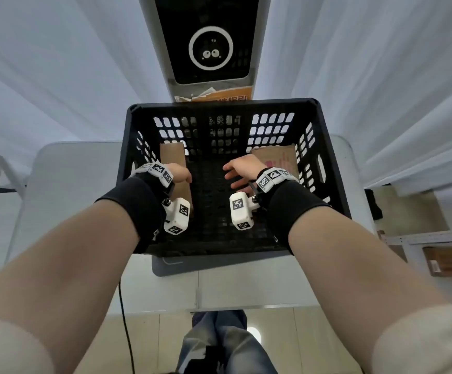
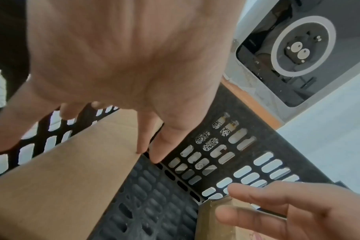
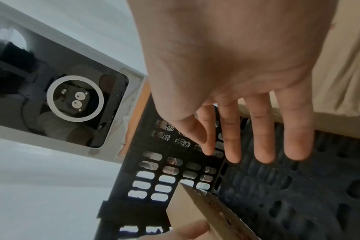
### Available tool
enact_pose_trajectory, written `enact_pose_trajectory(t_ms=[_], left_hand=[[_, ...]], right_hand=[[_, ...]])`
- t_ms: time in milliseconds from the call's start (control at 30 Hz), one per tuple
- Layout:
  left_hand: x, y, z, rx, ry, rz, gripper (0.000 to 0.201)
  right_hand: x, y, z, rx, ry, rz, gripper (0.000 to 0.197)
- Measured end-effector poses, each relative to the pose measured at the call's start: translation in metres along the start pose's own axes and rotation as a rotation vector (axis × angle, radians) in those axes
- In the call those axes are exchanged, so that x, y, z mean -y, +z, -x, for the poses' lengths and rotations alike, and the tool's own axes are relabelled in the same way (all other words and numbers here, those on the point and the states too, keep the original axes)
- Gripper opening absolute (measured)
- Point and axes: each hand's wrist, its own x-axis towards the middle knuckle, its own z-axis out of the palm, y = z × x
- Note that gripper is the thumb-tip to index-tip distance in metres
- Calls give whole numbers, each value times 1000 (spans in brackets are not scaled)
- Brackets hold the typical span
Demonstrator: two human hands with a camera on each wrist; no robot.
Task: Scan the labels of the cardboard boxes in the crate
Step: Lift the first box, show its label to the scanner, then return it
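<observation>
A black slotted crate (image 1: 219, 104) stands on the table and holds two cardboard boxes. The left box (image 1: 172, 155) (image 2: 68, 170) leans along the crate's left wall. My left hand (image 1: 183, 175) lies across its top, fingers (image 2: 142, 146) curled over the inner edge and thumb on the wall side. The right box (image 1: 276, 155) (image 3: 191, 207), with pink print, stands against the right wall. My right hand (image 1: 239, 172) hovers over the crate floor beside it, fingers (image 3: 263, 138) straight and spread, thumb by the box's near edge. No label shows on either box.
Behind the crate rises a white stand with a black panel and a white ring (image 1: 210, 47). The crate sits on a white table (image 1: 65, 184). A low shelf with a labelled carton (image 1: 448, 261) is at the right. White curtains hang on both sides.
</observation>
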Motion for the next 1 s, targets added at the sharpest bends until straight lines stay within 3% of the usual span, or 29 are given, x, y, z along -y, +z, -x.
enact_pose_trajectory(t_ms=[233, 433, 700, 800, 900, 1000], left_hand=[[5, 6, -12, 120, 30, -40, 51], [8, 8, -20, 78, -2, -24, 63], [10, 6, -35, 47, -8, 71, 53], [11, 1, -33, 16, -33, 225, 51], [17, 0, -35, 0, -93, 430, 52], [25, 3, -41, 77, -83, 624, 49]], right_hand=[[-1, 7, -3, -3, 17, -14, 22], [-2, 9, -11, -16, 22, -6, 21], [9, 26, -23, 85, 69, 66, 23], [17, 43, -29, 160, 103, 86, 32], [15, 59, -43, 199, 129, 63, 28], [14, 69, -46, 177, 158, 20, 54]])
